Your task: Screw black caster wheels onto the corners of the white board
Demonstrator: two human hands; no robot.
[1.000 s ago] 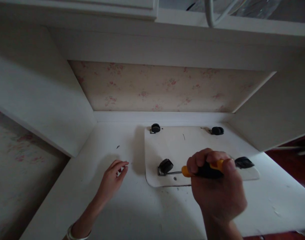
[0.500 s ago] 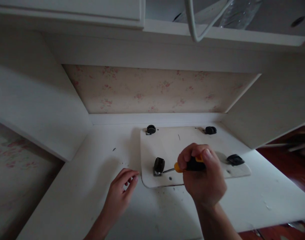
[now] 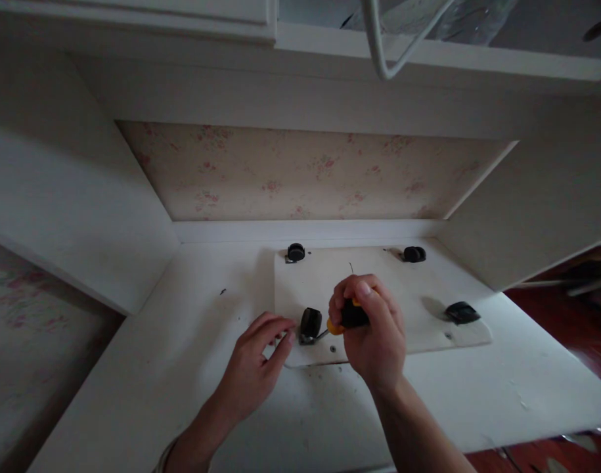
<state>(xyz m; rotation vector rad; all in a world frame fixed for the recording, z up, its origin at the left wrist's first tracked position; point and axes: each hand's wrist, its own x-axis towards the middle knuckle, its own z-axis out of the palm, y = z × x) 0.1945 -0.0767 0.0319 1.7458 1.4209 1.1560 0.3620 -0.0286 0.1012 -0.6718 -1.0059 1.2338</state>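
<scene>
A white board (image 3: 300, 282) with rounded corners lies on the white desk (image 3: 192, 355), with black casters near its corners. My right hand (image 3: 369, 328) is wrapped round a yellow and black screwdriver (image 3: 335, 327). Its metal shaft slants down to the base of the near-left caster (image 3: 311, 322). Just left of that caster, over the board's edge, is my left hand (image 3: 261, 361), thumb and fingertips close together; whether something small is between them is too small to tell. The other casters are at the back left (image 3: 295, 252), back right (image 3: 414, 254) and near right (image 3: 462, 313).
Side panels (image 3: 68, 164) flank the desk, and floral wallpaper (image 3: 324, 174) shows behind it. Overhead is a shelf (image 3: 438, 56) with clear plastic on it and a white cable (image 3: 376, 46) hanging down. Reddish floor (image 3: 551, 322) lies to the right.
My left hand has moved right and slightly up, closer to the near-left caster. My right hand and the screwdriver have shifted left, and the screwdriver is tilted more steeply.
</scene>
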